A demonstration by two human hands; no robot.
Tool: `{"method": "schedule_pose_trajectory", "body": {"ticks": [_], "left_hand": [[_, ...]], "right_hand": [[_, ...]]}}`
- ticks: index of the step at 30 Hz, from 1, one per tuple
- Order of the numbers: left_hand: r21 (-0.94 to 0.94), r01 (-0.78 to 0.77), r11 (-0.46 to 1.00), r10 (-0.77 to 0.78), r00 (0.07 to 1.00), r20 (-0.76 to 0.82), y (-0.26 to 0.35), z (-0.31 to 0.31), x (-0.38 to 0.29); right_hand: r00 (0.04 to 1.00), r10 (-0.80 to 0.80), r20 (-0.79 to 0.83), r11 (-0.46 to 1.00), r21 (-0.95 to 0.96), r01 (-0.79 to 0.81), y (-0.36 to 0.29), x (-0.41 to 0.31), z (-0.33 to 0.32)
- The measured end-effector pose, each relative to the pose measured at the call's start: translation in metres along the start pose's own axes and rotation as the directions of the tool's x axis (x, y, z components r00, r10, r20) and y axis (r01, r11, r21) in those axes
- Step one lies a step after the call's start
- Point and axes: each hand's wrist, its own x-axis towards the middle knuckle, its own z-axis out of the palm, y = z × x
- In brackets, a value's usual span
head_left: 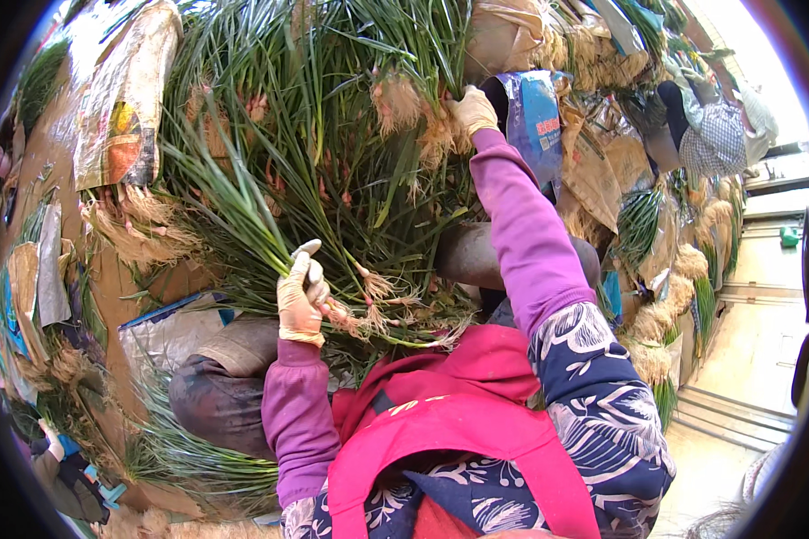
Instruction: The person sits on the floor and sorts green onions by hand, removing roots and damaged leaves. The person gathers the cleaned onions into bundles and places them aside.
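In front of me lies a large heap of green onions (310, 81) with long leaves, pinkish bulbs and pale stringy roots. My left hand (301, 296), in a pale glove, is shut on a small bunch of green onions (256, 229); its leaves point up and away, and its bulbs stick out below the fingers. Reaching forward, my gloved right hand (473, 111) grips green onions at the heap's right edge, near their tan roots (438, 138). A few loose onions (377, 286) lie just right of my left hand, roots toward me.
Sack-covered bundles stand at the left (125, 101) and right, one beside a blue printed bag (532, 121). More leaves (209, 445) lie by my left knee. Other people work at the upper right (714, 135) and lower left (74, 465). Root bundles (654, 337) line the right side.
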Motion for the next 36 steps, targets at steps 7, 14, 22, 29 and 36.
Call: {"method": "schedule_pose_trajectory", "body": {"ticks": [7,14,22,29,36], "left_hand": [[0.122,-0.034,0.992,0.037,0.999,-0.025,-0.012,-0.002,0.012],[0.278,0.082,0.957,-0.086,0.996,0.003,-0.02,0.009,-0.002],[0.16,0.118,0.98,-0.118,0.993,-0.01,-0.025,-0.007,-0.005],[-0.014,-0.108,0.994,0.109,0.981,0.158,0.004,-0.023,-0.034],[0.113,-0.111,0.987,0.124,0.985,-0.122,0.011,-0.036,-0.038]], "right_hand": [[0.899,-0.295,0.322,0.396,0.898,-0.191,-0.033,-0.068,-0.043],[0.576,-0.483,0.659,0.269,0.738,-0.619,-0.106,-0.231,-0.013],[0.819,-0.418,0.393,0.525,0.84,-0.135,-0.118,-0.289,0.039],[0.723,-0.138,0.677,-0.464,0.601,-0.651,-0.107,-0.239,0.024],[0.753,-0.27,0.6,0.81,0.564,-0.16,-0.07,-0.224,0.018]]}}
